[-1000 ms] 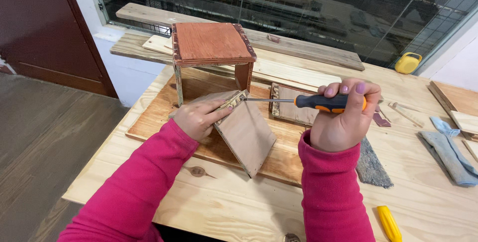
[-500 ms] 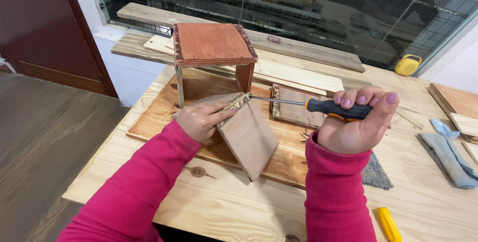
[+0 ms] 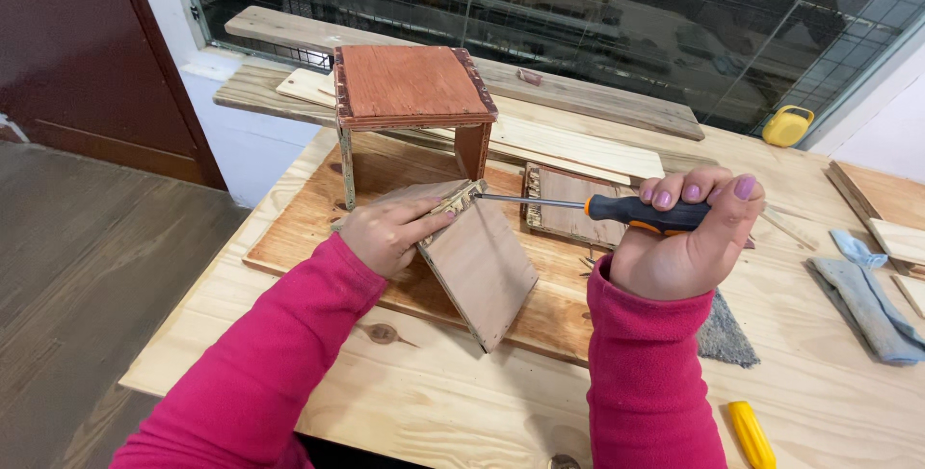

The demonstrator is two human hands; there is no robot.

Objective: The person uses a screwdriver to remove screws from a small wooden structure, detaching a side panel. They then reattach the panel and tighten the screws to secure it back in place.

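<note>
Here:
- Left hand [image 3: 390,233]: palm down, fingers pressed on the tilted wood panel [image 3: 479,262], steadying its top edge on the board [image 3: 308,214].
- Right hand [image 3: 686,238]: fist closed round the screwdriver [image 3: 617,209], held level, tip at the panel's upper corner.
- Small wooden box [image 3: 409,93]: just behind.
</note>
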